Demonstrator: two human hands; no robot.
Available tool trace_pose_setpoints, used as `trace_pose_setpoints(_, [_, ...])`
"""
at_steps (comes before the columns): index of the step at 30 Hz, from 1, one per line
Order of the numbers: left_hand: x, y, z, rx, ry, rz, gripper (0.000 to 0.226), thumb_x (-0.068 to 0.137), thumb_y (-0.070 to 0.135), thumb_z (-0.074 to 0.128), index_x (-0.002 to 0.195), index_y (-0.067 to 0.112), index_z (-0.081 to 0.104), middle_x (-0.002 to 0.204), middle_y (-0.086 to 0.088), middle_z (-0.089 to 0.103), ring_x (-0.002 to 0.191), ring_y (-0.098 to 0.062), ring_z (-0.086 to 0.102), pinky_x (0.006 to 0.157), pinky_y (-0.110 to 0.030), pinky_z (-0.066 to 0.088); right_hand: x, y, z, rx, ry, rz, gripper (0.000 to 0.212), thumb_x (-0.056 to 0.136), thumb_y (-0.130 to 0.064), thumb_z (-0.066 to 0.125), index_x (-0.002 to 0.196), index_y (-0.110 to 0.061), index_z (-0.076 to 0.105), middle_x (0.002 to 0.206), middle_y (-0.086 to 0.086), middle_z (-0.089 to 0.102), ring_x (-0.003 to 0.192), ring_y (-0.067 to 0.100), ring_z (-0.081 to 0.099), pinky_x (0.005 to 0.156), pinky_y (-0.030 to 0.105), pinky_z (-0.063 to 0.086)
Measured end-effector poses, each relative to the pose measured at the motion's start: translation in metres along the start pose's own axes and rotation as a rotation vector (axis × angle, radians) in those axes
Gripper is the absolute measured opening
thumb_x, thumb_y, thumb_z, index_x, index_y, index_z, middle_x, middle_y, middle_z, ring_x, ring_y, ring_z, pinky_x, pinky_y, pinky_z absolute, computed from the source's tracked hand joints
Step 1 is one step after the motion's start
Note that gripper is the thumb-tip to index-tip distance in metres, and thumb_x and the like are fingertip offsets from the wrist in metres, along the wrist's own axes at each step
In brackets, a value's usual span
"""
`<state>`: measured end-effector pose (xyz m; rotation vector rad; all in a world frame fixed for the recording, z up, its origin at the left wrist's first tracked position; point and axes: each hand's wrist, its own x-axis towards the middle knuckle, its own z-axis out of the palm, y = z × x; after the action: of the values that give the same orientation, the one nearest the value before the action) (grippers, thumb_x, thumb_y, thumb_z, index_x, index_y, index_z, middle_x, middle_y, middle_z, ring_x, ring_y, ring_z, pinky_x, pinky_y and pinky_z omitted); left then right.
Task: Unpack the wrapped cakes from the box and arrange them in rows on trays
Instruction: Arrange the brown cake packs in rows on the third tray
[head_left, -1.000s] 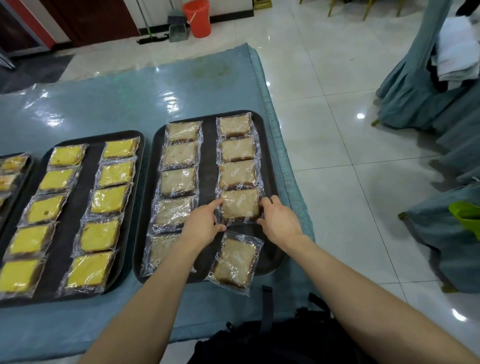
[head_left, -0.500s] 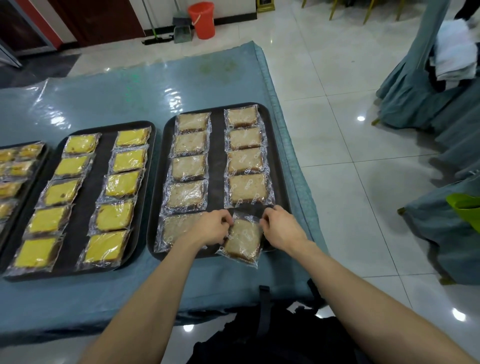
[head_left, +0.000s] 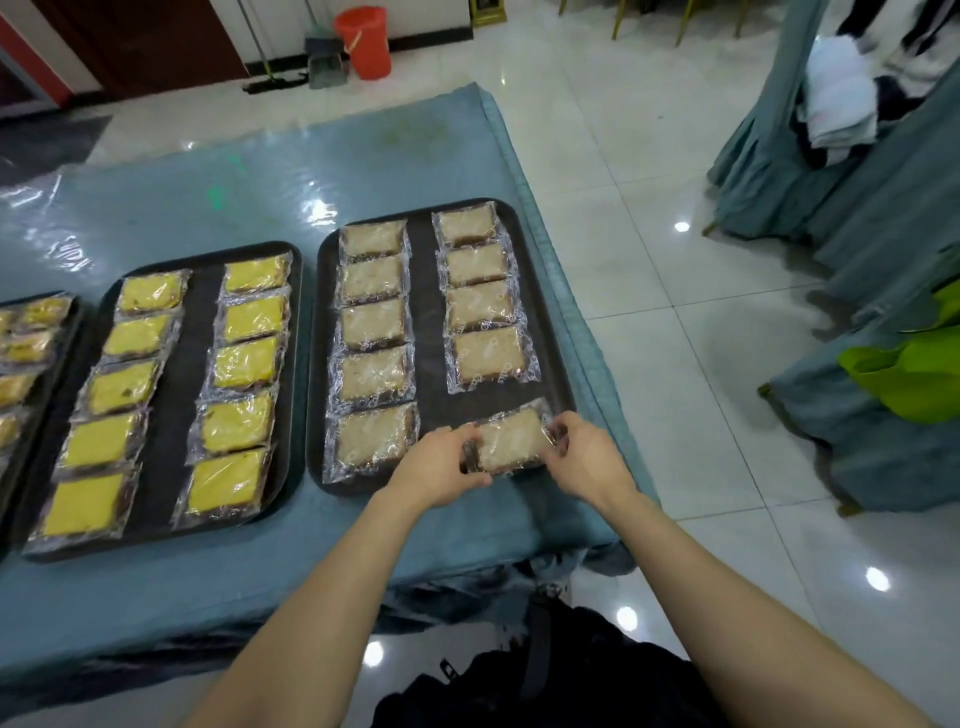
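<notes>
Cake (head_left: 506, 441) is pinched at each end by left hand (head_left: 441, 465) and right hand (head_left: 589, 460); beyond the fingertips (head_left: 563, 431) nine are laid, so the tray (head_left: 428, 312) is judged nearly filled.

Two trays (head_left: 311, 364) lie side by side on the table (head_left: 260, 171), cakes (head_left: 371, 322) in rows on each.

No text, brand or number is legible. The clear wrapper of each brown cake (head_left: 488, 358) on the right-hand tray (head_left: 431, 322) carries small white printed marks along its edges, clearest near the lower seam. They are too small and blurred to read. The wrapper of each yellow cake (head_left: 249, 317) shows only glare.
</notes>
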<state>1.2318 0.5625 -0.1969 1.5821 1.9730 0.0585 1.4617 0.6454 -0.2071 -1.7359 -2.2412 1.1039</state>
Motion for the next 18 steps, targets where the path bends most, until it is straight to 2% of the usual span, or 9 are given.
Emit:
trace_pose_setpoints(1, [0.001,-0.001,0.002,-0.011,0.033,0.004,0.065,0.085,0.052,0.088,0.141,0.033,0.062,0.107,0.004,0.063,0.093,-0.019,0.065,0.08,-0.034,0.049,-0.004,0.001,0.0,-0.029,-0.026,-0.031,0.049,0.094,-0.048,0.074,0.133,-0.02,0.06,0.103,0.005,0.069,0.102,0.027,0.067,0.084,0.038,0.053])
trace_pose_setpoints(3, [0.006,-0.002,0.007,-0.036,0.089,0.005,0.059,0.087,0.041,0.089,0.14,0.03,0.065,0.107,0.004,0.062,0.091,-0.019,0.065,0.084,-0.034,0.052,-0.007,0.004,-0.001,-0.107,-0.055,-0.08,0.061,0.094,-0.046,0.077,0.145,-0.02,0.056,0.119,0.005,0.062,0.111,0.026,0.064,0.094,0.039,0.052])
trace_pose_setpoints(6, [0.014,-0.004,0.011,-0.073,0.143,-0.016,0.058,0.09,0.03,0.087,0.144,0.028,0.064,0.111,0.003,0.06,0.095,-0.02,0.066,0.092,-0.037,0.056,-0.003,0.002,-0.001,-0.187,-0.041,-0.127,0.054,0.1,-0.029,0.072,0.149,-0.015,0.054,0.126,0.007,0.056,0.112,0.032,0.065,0.099,0.043,0.052])
trace_pose_setpoints(9, [0.022,-0.007,0.014,-0.068,0.204,-0.059,0.059,0.092,0.024,0.085,0.145,0.031,0.062,0.112,0.004,0.058,0.096,-0.022,0.068,0.094,-0.044,0.059,0.012,-0.007,-0.005,-0.203,-0.046,-0.124,0.043,0.099,-0.024,0.073,0.139,-0.014,0.06,0.121,0.008,0.056,0.107,0.036,0.066,0.095,0.046,0.054])
trace_pose_setpoints(12, [0.024,-0.005,0.014,-0.064,0.238,-0.073,0.057,0.088,0.021,0.088,0.138,0.032,0.062,0.108,0.004,0.058,0.095,-0.023,0.066,0.09,-0.044,0.059,0.026,-0.015,-0.01,-0.236,-0.046,-0.12,0.028,0.101,-0.021,0.066,0.127,-0.011,0.068,0.117,0.009,0.059,0.106,0.038,0.066,0.092,0.046,0.054])
trace_pose_setpoints(18, [0.022,-0.005,0.017,-0.071,0.236,-0.073,0.059,0.087,0.02,0.089,0.139,0.03,0.062,0.109,0.003,0.059,0.095,-0.021,0.066,0.091,-0.043,0.058,0.033,-0.013,-0.005,-0.307,-0.026,-0.139,0.036,0.1,-0.015,0.067,0.136,-0.011,0.063,0.124,0.01,0.059,0.106,0.038,0.068,0.091,0.049,0.058])
